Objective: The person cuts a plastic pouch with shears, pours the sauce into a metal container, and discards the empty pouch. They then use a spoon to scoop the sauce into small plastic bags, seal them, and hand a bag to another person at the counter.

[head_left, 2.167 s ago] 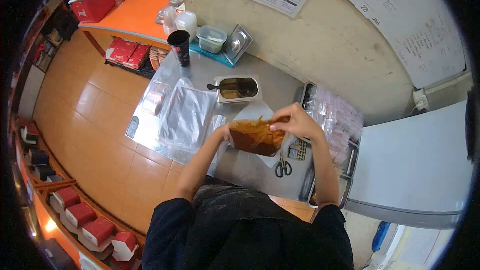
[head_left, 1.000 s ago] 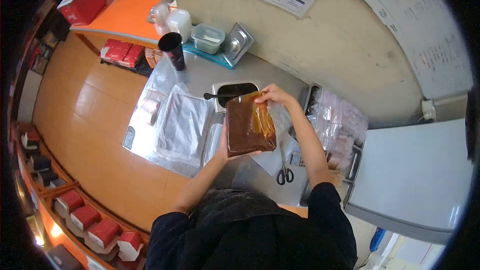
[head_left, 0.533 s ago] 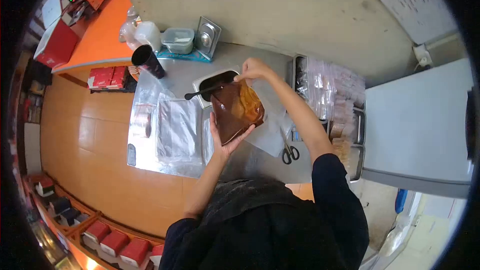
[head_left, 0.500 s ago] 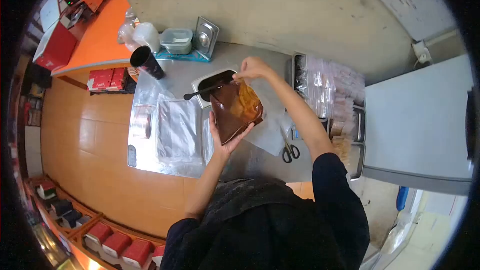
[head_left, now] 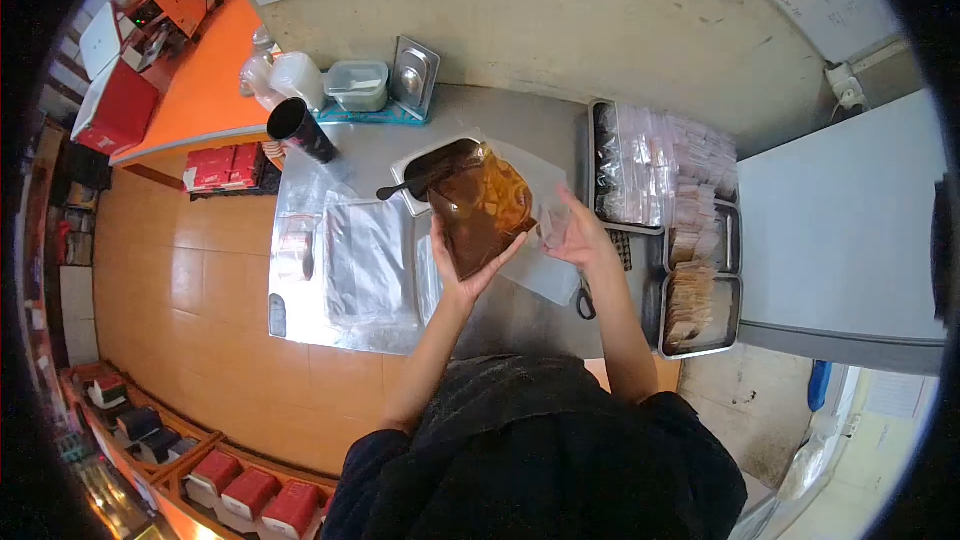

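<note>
A clear plastic bag of dark brown, amber-tinted contents is tilted over a steel container. My left hand holds the bag from below, fingers and thumb along its lower sides. To the right of the bag, my right hand is raised with its fingers apart, over a translucent sheet. A black-handled utensil rests across the container's left rim; its far end is hidden by the bag. Scissors lie partly under the sheet, near my right wrist.
Flat plastic bags lie left on the steel table. A black cup, a lidded tub and a metal lid stand behind. Trays of packets are at the right, beside a white appliance.
My right hand has left the bag's top edge, moved down and right, and opened. My left hand still holds the bag. The view has shifted slightly.
</note>
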The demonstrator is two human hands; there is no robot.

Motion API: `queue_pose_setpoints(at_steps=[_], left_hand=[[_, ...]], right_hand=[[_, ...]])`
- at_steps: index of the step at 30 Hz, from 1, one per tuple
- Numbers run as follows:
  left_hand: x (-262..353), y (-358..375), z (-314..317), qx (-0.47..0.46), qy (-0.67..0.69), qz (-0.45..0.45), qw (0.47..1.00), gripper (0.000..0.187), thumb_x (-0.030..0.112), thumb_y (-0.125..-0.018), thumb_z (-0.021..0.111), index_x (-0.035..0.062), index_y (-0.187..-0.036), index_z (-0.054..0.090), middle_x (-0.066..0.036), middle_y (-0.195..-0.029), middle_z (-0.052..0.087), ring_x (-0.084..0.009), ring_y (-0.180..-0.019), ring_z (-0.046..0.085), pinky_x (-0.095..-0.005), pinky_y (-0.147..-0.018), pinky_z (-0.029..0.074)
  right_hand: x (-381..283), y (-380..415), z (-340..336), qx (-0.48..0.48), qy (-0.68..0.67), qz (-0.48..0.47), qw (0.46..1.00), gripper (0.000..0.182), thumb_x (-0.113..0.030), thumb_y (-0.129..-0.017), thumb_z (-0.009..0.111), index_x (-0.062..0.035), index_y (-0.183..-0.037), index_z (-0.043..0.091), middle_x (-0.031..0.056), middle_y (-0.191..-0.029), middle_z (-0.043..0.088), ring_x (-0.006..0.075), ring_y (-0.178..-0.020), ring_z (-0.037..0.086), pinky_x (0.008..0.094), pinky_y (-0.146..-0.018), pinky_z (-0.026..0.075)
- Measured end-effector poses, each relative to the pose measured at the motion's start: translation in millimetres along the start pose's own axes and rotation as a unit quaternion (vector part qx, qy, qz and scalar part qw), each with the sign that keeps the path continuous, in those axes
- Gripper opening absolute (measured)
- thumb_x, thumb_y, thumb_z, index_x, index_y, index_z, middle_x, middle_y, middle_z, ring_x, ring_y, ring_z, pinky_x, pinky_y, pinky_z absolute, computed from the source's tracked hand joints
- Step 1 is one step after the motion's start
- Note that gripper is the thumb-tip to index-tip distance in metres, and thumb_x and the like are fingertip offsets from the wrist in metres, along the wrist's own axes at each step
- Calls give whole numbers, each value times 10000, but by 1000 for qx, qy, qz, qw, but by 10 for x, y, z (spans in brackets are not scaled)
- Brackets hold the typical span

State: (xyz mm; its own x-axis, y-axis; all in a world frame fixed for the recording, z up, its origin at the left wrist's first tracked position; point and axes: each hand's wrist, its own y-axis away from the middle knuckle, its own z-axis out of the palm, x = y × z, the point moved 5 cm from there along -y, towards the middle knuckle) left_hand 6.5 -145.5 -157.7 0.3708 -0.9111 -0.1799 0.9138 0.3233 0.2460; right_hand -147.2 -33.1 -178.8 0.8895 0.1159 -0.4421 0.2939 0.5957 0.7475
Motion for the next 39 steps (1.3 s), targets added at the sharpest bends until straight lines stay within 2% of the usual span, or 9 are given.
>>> queue_pose_setpoints(at_steps=[4,7,10,14,17,27,33,36,39], left_hand=[[50,13,34,-20,15,-26,999,805,504,-845,622,150,-1484,283,-165,-1522,282,-430,-1399,259,-669,-1115,229],[133,118,113,25,-33,-9,999,729,393,-878,575,125,-1483,270,-192,-1519,272,-454,-1399,245,-680,-1114,221],[214,231,91,62,-13,-38,997,689,293,-889,517,75,-1483,243,-225,-1520,251,-474,-1402,225,-691,-1112,214],[287,306,40,91,57,-100,989,649,232,-904,433,2,-1471,213,-261,-1527,214,-484,-1412,193,-701,-1109,205],[332,282,37,24,12,-73,997,610,232,-935,364,-14,-1470,205,-276,-1530,195,-495,-1410,187,-698,-1112,203],[266,283,78,19,-64,-66,996,804,589,-906,431,51,-1474,248,-281,-1501,260,-492,-1388,250,-696,-1086,250],[296,375,321,102,-179,-32,978,825,676,-840,504,95,-1414,388,-188,-1414,421,-410,-1286,422,-625,-1026,373],[414,262,-52,133,-177,-53,974,738,608,-833,553,72,-1332,464,-172,-1282,526,-368,-1142,538,-562,-943,475],[560,267,-270,209,-235,-47,948,530,417,-858,581,33,-1221,533,-161,-1155,596,-347,-1020,603,-510,-885,529]], right_hand=[[-190,-107,66,29,141,-97,985,245,-141,-791,757,-20,-969,640,44,-817,636,138,-634,561,291,-561,431],[-510,3,91,-12,180,-158,971,250,19,-750,703,15,-993,642,14,-728,590,91,-503,481,242,-441,340],[-705,243,326,58,346,-185,918,383,-7,-694,679,-20,-1077,689,87,-972,661,119,-638,510,290,-548,408],[-837,507,823,60,610,-353,707,458,12,-689,587,-24,-1138,669,208,-1067,695,256,-856,686,332,-706,508],[-690,513,1003,-9,655,-456,603,534,24,-669,580,-123,-1171,689,181,-916,715,320,-700,682,392,-664,518],[-192,970,1717,-175,840,-285,426,552,-59,-691,623,-199,-1224,654,227,-827,673,406,-795,654,487,-720,515],[100,890,1703,-322,824,-223,410,498,-228,-779,701,-81,-1247,618,203,-738,654,337,-695,659,445,-652,510],[151,821,1678,-405,749,-175,493,560,-439,-841,697,-43,-1229,623,121,-707,650,247,-612,618,397,-615,495],[-103,278,1347,-382,561,-42,733,611,-558,-878,630,-34,-1194,641,61,-778,649,173,-669,590,338,-622,482]])
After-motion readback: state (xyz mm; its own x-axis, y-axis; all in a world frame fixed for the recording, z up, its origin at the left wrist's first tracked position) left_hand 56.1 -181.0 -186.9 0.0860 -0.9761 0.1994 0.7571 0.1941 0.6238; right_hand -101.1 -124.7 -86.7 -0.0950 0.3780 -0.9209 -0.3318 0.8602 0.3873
